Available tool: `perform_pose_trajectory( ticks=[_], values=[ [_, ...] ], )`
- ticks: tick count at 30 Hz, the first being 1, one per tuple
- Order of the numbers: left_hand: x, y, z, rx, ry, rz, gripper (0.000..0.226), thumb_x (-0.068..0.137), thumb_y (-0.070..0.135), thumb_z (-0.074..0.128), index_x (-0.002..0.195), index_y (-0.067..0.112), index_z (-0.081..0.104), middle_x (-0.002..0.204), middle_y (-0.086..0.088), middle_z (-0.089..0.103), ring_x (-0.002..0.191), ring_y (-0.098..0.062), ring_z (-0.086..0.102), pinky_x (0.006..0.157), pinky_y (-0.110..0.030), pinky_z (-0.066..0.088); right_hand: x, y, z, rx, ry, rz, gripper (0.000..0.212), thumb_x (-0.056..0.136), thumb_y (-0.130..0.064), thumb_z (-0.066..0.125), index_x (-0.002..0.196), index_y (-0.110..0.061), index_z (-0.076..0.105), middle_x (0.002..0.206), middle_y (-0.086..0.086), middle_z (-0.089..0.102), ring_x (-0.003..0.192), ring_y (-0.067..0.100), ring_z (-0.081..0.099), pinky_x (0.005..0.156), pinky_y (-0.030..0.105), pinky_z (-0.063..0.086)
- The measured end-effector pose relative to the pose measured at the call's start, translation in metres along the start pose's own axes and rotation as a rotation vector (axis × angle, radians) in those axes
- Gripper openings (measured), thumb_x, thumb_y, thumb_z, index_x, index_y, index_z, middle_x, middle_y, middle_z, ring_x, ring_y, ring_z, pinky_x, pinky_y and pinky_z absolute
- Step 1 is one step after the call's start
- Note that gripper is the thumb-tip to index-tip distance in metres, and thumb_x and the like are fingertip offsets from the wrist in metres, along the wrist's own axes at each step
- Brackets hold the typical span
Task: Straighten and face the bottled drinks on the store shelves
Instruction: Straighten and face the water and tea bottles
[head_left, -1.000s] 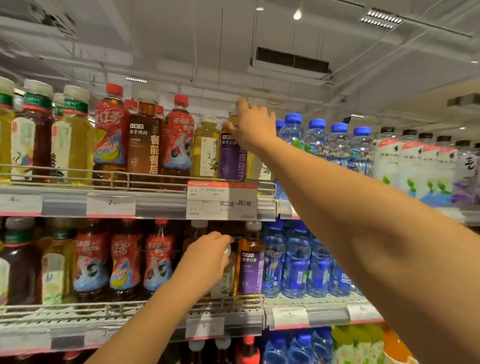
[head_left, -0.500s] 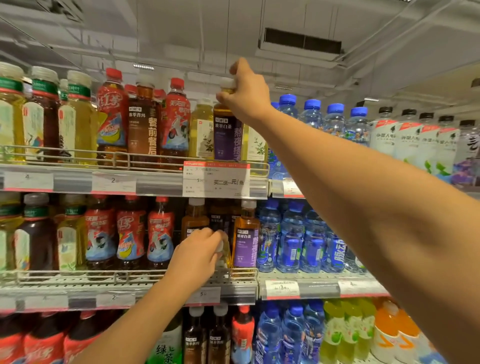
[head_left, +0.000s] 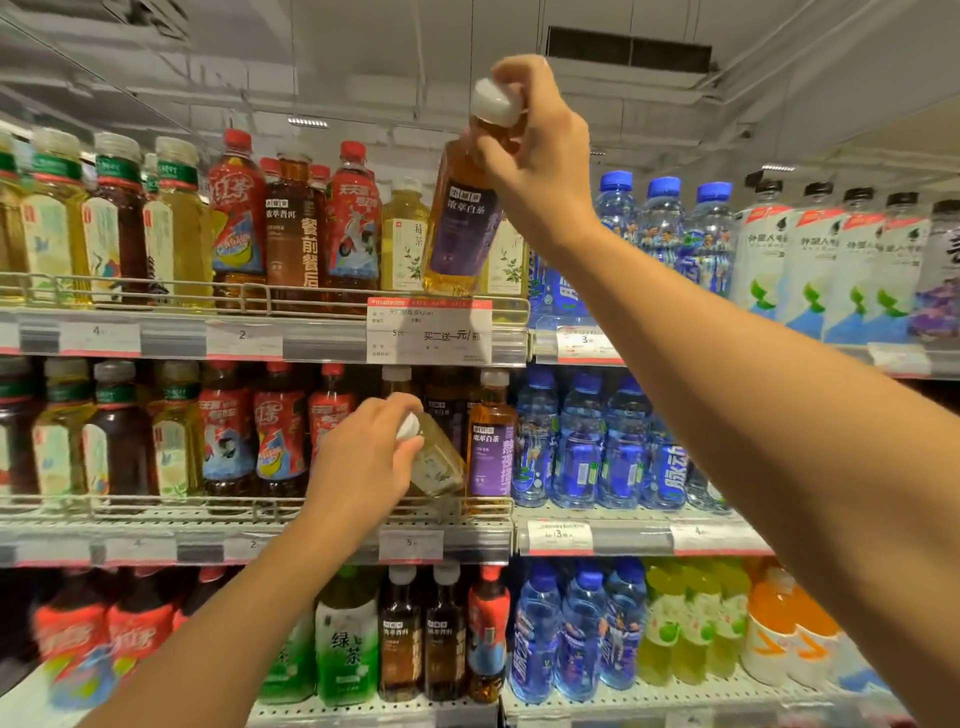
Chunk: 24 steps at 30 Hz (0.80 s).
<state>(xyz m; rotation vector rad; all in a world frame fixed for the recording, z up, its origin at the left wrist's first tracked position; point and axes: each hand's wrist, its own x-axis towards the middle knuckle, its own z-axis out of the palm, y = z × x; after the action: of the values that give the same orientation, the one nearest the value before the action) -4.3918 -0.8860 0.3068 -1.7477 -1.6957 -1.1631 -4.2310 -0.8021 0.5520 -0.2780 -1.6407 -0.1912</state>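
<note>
We are pinching the full, weighty purple-label tea bottle (head_left: 462, 228) by its neck with our right hand (head_left: 535, 156), while our left hand (head_left: 363, 462) fingers are curling round the smaller pale bottle (head_left: 434, 460)'s slippery shoulder.

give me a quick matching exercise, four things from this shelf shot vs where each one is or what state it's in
Things:
1. purple-label tea bottle
2. pale yellow bottle
3. orange drink bottles
4. promo price tag

States:
a. bottom shelf, far right
b. tilted, gripped at the cap by the left hand
c. clipped to the top shelf's edge
d. lifted by the right hand

Pairs: 1-d, 2-b, 3-a, 4-c
</note>
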Motion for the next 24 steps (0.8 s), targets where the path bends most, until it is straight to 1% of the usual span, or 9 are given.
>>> perform_pose_trajectory(
  ticks=[4,6,11,13,15,17,19,22,24],
  values=[
    [-0.005,0.000,-0.019,-0.031,0.023,-0.061,0.030,0.096,0.026,0.064,0.124,0.028,0.056,0.106,0.004,0.064,0.094,-0.018,0.059,0.076,-0.037,0.048,-0.018,-0.006,-0.013,0.055,-0.026,0.017,0.044,0.089,-0.031,0.073,0.120,-0.007,0.055,0.106,-0.003,0.064,0.092,0.011,0.066,0.082,0.029,0.060],
    [-0.011,-0.002,-0.026,-0.029,0.027,-0.078,0.028,0.096,0.026,0.064,0.123,0.029,0.056,0.106,0.005,0.065,0.092,-0.016,0.059,0.075,-0.036,0.049,-0.033,-0.008,-0.014,0.073,-0.069,0.027,0.043,0.089,-0.030,0.074,0.120,-0.007,0.055,0.107,-0.003,0.063,0.092,0.008,0.065,0.082,0.026,0.059],
    [-0.027,-0.016,-0.041,-0.040,0.026,-0.120,0.028,0.094,0.026,0.067,0.121,0.031,0.057,0.108,0.004,0.069,0.094,-0.019,0.064,0.076,-0.040,0.056,-0.075,-0.006,-0.005,0.117,-0.155,0.090,0.042,0.089,-0.029,0.076,0.121,-0.010,0.057,0.108,-0.003,0.066,0.093,0.007,0.065,0.081,0.030,0.060],
    [-0.031,-0.023,-0.046,-0.029,0.028,-0.132,0.027,0.094,0.026,0.066,0.119,0.032,0.057,0.105,0.005,0.068,0.092,-0.019,0.063,0.072,-0.039,0.054,-0.091,-0.008,0.001,0.140,-0.190,0.095,0.043,0.089,-0.030,0.075,0.123,-0.011,0.057,0.111,-0.002,0.067,0.096,0.010,0.066,0.082,0.034,0.061],
    [-0.036,-0.030,-0.050,-0.014,0.030,-0.136,0.026,0.094,0.026,0.066,0.118,0.030,0.058,0.103,0.005,0.068,0.089,-0.016,0.060,0.066,-0.032,0.048,-0.107,-0.009,0.007,0.128,-0.220,0.059,0.045,0.090,-0.033,0.073,0.126,-0.013,0.055,0.116,-0.001,0.068,0.100,0.015,0.067,0.084,0.038,0.060],
    [-0.040,-0.036,-0.056,-0.001,0.039,-0.134,0.026,0.094,0.025,0.067,0.119,0.028,0.060,0.105,0.004,0.070,0.087,-0.014,0.058,0.065,-0.028,0.042,-0.123,-0.007,0.013,0.092,-0.250,0.009,0.047,0.092,-0.039,0.070,0.129,-0.014,0.054,0.122,0.000,0.067,0.104,0.018,0.067,0.086,0.042,0.059],
    [-0.043,-0.041,-0.061,0.007,0.048,-0.139,0.027,0.094,0.024,0.068,0.120,0.026,0.061,0.107,0.004,0.070,0.087,-0.013,0.057,0.066,-0.028,0.041,-0.142,-0.002,0.020,0.062,-0.261,-0.019,0.047,0.093,-0.041,0.070,0.129,-0.014,0.055,0.122,0.002,0.067,0.103,0.021,0.067,0.084,0.044,0.059],
    [-0.047,-0.047,-0.065,0.000,0.055,-0.160,0.029,0.093,0.024,0.069,0.122,0.025,0.062,0.106,0.004,0.070,0.083,-0.011,0.054,0.068,-0.028,0.040,-0.174,0.006,0.035,-0.011,-0.227,-0.030,0.041,0.089,-0.026,0.079,0.121,-0.009,0.060,0.112,0.006,0.069,0.090,0.023,0.067,0.073,0.040,0.056],
    [-0.048,-0.051,-0.067,-0.007,0.055,-0.151,0.030,0.093,0.023,0.070,0.122,0.025,0.062,0.104,0.003,0.070,0.080,-0.012,0.055,0.067,-0.028,0.041,-0.192,0.011,0.047,-0.060,-0.221,-0.012,0.039,0.084,-0.019,0.083,0.116,-0.013,0.060,0.107,0.005,0.069,0.082,0.022,0.066,0.066,0.035,0.052]
  ],
)
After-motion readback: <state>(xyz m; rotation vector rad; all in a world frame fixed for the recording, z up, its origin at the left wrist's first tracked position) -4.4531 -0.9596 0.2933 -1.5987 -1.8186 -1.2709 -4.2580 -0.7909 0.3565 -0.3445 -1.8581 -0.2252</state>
